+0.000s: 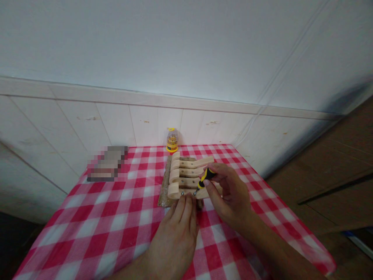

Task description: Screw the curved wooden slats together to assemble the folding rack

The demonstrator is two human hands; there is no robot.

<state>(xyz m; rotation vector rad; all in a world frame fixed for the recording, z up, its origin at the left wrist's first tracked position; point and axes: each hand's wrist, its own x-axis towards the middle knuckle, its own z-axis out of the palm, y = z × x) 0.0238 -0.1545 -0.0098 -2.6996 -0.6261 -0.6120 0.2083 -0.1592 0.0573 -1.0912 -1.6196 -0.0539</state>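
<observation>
My right hand (233, 190) is closed around a black and yellow screwdriver (207, 175). Its tip slants down to a screw (195, 193) in the nearest of several pale, curved wooden hooks (174, 189). These hooks lie in a row across a rough, brownish board (163, 196), each with visible screws along its flat part. Along the near edge of that closest hook rest the fingertips of my left hand (177, 229), which is laid flat with fingers stretched out and close together. Those fingers hide part of the hook and the board's front edge.
A red and white checked cloth (122, 217) covers the table. By the wall stands a clear, yellow-based bit container (172, 140). A blurred-out flat object (106, 165) lies at the back left. Brown wooden furniture (326, 171) stands to the right.
</observation>
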